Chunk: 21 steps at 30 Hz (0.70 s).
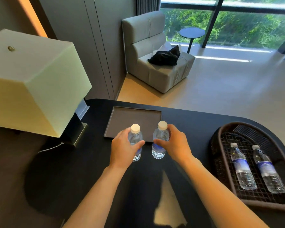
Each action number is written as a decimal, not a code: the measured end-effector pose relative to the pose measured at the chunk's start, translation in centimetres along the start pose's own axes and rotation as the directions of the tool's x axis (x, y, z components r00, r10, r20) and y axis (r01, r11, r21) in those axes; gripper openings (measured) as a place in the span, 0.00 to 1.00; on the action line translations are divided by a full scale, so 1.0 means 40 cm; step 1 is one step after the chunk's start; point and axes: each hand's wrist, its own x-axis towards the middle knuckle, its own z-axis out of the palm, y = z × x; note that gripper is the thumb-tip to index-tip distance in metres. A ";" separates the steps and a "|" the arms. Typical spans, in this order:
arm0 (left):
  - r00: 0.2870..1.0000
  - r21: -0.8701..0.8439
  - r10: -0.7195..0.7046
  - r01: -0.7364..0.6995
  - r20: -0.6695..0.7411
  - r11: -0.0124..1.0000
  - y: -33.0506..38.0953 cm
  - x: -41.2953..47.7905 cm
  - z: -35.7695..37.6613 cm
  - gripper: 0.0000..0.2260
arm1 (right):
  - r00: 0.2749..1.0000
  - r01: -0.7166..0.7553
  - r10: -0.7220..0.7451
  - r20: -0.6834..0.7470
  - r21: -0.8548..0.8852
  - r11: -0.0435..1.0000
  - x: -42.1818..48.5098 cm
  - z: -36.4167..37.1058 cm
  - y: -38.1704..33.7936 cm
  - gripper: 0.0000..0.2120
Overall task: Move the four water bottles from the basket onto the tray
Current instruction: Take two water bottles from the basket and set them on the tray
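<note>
Dark tray (122, 116) holds nothing yet: left hand (122, 149) and right hand (177, 145) each grasp one upright bottle (near its edge); two bottles (258, 168) remain in the basket (220, 137).

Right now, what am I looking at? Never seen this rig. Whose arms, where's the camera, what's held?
There is no machine: a person wears one wide-angle camera on the head, looking forward and down at their own bare arms. The left hand grips one upright water bottle, the right hand another, both just short of the empty tray on the dark counter. Two more bottles lie in the wicker basket at the right. A lamp stands at the left.
</note>
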 end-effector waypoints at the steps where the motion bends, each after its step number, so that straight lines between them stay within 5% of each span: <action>1: 1.000 -0.008 -0.009 0.009 0.014 1.000 -0.019 0.036 -0.009 0.26 | 1.000 -0.009 0.009 -0.001 0.003 1.000 0.029 0.024 -0.010 0.29; 21: 0.998 0.008 -0.006 0.005 0.055 1.000 -0.326 0.618 -0.001 0.24 | 0.999 -0.042 0.041 0.012 0.027 0.999 0.569 0.412 -0.111 0.26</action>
